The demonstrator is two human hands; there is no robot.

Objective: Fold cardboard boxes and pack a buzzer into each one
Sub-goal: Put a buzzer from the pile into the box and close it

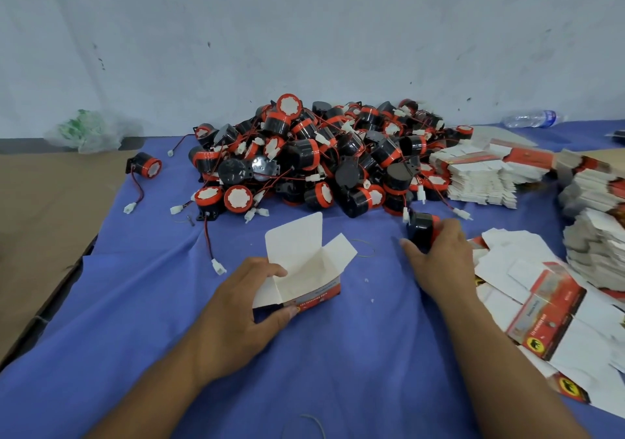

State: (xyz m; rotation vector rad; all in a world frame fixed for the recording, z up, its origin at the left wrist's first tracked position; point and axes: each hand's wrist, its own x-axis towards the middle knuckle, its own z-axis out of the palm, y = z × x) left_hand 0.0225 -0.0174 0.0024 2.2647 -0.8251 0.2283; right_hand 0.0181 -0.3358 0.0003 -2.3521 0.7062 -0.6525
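Observation:
A small cardboard box [304, 269], white inside with a red printed side, stands on the blue cloth with its top flaps open. My left hand [250, 306] grips its near left corner, thumb on the red side. My right hand [439, 256] curls round a black buzzer [421, 227] with a red rim, just in front of the pile and right of the box. A large heap of black and red buzzers [321, 157] with red wires and white plugs lies behind.
Flat unfolded boxes [541, 303] lie spread at the right, with stacks of them [480, 174] further back. One lone buzzer [145, 166] sits at the left. A plastic bottle [531, 118] and a crumpled bag [88, 130] lie by the wall. Brown cardboard [44, 208] covers the left.

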